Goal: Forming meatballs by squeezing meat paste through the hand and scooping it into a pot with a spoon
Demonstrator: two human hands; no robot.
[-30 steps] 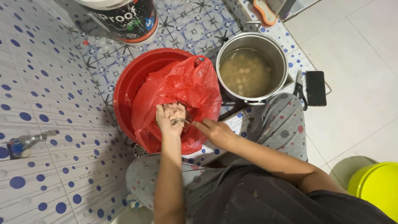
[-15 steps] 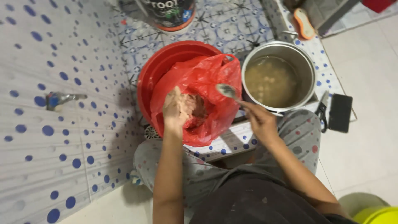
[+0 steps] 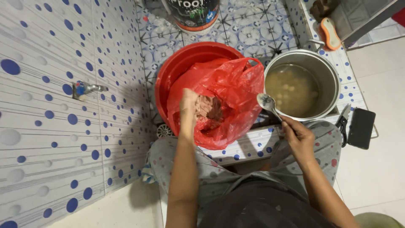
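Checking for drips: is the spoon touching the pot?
Apart. Head view: the spoon, in the right hand, hangs above the pot rim, clear of the liquid.

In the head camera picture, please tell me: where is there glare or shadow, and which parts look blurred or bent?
Head view: light gleams on the red plastic bag and the steel pot rim; a soft shadow falls on the dotted tile wall left of the person; the left hand looks slightly motion-blurred, the spoon is fairly sharp; wide lens bends tile lines near the edges.

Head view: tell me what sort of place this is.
Probably a tiled home wash area used for food preparation: a wall tap, dotted wall tiles, and a steel pot with a red basin on the patterned floor.
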